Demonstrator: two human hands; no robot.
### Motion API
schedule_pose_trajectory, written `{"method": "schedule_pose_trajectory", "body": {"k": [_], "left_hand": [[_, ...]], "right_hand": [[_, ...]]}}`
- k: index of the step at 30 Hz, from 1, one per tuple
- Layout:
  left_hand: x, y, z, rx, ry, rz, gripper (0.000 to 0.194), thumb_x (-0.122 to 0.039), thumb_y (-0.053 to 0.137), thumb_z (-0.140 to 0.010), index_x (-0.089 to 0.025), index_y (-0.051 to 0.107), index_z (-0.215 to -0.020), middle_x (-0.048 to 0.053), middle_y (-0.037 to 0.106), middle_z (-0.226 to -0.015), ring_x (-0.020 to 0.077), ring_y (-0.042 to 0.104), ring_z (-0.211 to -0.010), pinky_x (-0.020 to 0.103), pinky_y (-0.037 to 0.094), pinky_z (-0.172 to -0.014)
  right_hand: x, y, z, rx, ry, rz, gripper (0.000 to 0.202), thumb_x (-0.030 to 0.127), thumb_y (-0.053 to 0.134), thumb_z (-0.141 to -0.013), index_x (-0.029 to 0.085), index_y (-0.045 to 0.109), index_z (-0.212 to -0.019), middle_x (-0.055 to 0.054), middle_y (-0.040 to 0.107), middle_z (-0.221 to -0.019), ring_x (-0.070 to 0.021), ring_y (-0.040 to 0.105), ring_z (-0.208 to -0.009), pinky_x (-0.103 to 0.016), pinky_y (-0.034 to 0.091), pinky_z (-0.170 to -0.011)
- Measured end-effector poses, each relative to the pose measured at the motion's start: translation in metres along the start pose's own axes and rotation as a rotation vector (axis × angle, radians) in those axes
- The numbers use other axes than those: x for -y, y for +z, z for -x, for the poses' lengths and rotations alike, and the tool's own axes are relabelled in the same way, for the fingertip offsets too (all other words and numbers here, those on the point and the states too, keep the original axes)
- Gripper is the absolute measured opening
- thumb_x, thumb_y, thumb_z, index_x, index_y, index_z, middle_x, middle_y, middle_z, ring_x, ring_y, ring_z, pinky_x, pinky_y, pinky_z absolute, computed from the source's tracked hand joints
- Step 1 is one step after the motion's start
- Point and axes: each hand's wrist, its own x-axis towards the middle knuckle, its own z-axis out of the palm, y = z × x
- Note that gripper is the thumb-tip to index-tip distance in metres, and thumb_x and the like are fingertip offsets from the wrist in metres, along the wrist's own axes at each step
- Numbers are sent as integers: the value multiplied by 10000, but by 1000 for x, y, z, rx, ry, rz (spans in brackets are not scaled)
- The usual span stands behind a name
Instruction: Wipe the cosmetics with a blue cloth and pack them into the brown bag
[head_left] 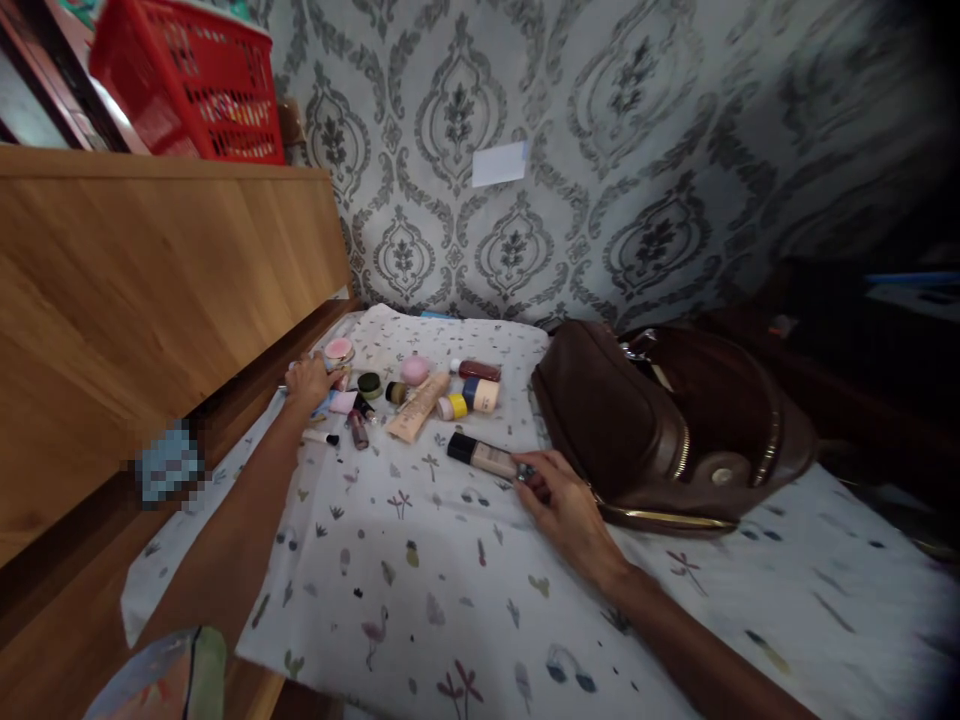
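Several cosmetics lie on a white printed cloth. My right hand pinches the clear end of a foundation bottle with a black cap, which lies on its side. At the left of the group my left hand rests among small items, its fingers bent; what they hold, if anything, is hidden. Between the hands lie a beige tube, a pink sponge, a dark round jar, a yellow-banded jar and a dark red tube. A pink compact sits just behind my left hand.
A brown handbag stands to the right of my right hand. Along the left runs a wooden cabinet with a red basket on top. The patterned wall rises behind the cloth.
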Motion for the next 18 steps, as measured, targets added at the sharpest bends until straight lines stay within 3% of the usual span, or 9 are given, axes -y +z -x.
{"method": "schedule_pose_trajectory", "body": {"k": [5,8,12,18], "left_hand": [[-2,-4,-1,19,92,-45,466,-381,476,-947,-36,600,-1235,300,620,-1228,430,637,-1119,516,509,-879],[-2,-1,-6,11,172,-193,397,-268,412,-951,-45,648,-1179,283,643,-1209,392,680,-1043,465,530,-823],[-3,-2,-7,7,225,-219,345,-97,396,-884,-67,698,-1048,228,708,-1110,359,706,-977,431,535,-786],[2,-7,-11,37,220,-215,331,-264,470,-912,-83,709,-1054,235,712,-1113,367,699,-1024,416,544,-794]], "right_hand": [[2,0,3,9,-8,-14,307,157,534,-846,199,676,-1115,-72,600,-1036,-122,581,-659,-289,546,-690],[5,0,4,2,1,-11,323,121,538,-839,200,678,-1119,-69,592,-1057,-114,576,-674,-277,542,-701],[7,0,3,-10,11,3,336,105,538,-833,193,679,-1126,-70,584,-1056,-117,571,-693,-268,537,-701],[3,-1,2,0,-18,7,314,136,533,-837,185,685,-1107,-73,591,-1026,-125,571,-666,-299,547,-720]]}}
